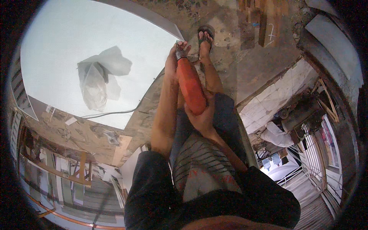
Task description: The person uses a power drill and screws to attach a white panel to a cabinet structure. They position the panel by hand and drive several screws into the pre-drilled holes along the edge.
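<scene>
From my remote seat I saw a crumpled clear plastic bag [100, 76] lying on the big white panel [57, 46] at the left; whether anything sat in it I could not tell. A thin grey cable [111, 113] ran along the panel's near edge. At the near left stood a wooden frame [69, 172] among leaning boards, and to the right a white tiled surface [268, 101] beside a dark, cluttered heap I could not make out.

The orange-red tube [191, 89] lay in the middle of the view, running from near to far, its metal tip at the panel's far corner. The right hand [202, 119] was wrapped firmly round the tube's near end. The left hand [174, 57] had its fingers closed loosely about the tip, touching both it and the panel's edge. The two hands were well apart along the tube. A sandalled foot [205, 38] stood on the rough floor [237, 57] just beyond.
</scene>
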Demonstrator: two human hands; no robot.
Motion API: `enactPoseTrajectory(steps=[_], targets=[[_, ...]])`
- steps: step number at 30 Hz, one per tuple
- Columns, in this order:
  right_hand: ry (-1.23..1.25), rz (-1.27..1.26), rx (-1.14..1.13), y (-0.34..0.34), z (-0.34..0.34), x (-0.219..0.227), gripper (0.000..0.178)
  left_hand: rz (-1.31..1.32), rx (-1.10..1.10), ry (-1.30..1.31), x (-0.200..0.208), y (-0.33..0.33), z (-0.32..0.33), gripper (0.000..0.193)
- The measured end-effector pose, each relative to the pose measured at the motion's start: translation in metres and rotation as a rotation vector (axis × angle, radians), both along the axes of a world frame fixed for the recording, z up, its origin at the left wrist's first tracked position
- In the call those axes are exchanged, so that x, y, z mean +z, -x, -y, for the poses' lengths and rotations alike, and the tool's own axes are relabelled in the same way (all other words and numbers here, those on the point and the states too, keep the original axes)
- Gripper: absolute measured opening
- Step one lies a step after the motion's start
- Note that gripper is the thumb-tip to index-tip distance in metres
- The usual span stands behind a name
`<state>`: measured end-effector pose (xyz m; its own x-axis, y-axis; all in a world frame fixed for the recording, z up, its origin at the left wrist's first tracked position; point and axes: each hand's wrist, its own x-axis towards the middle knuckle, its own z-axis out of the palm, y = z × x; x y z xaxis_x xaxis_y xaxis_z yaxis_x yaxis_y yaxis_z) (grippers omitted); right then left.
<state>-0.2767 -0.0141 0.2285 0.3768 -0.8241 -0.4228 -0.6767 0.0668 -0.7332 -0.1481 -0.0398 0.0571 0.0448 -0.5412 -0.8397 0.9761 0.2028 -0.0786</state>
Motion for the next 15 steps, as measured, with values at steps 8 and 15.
enactPoseTrajectory(steps=[8, 15], targets=[[0.045, -0.029, 0.035, -0.014, 0.006, 0.005, 0.071, -0.075, 0.043, 0.136, 0.004, -0.002, -0.009, 0.031], [-0.024, 0.023, -0.070, -0.021, 0.015, 0.009, 0.066, 0.012, -0.109, 0.141, 0.047, -0.005, -0.004, 0.037]])
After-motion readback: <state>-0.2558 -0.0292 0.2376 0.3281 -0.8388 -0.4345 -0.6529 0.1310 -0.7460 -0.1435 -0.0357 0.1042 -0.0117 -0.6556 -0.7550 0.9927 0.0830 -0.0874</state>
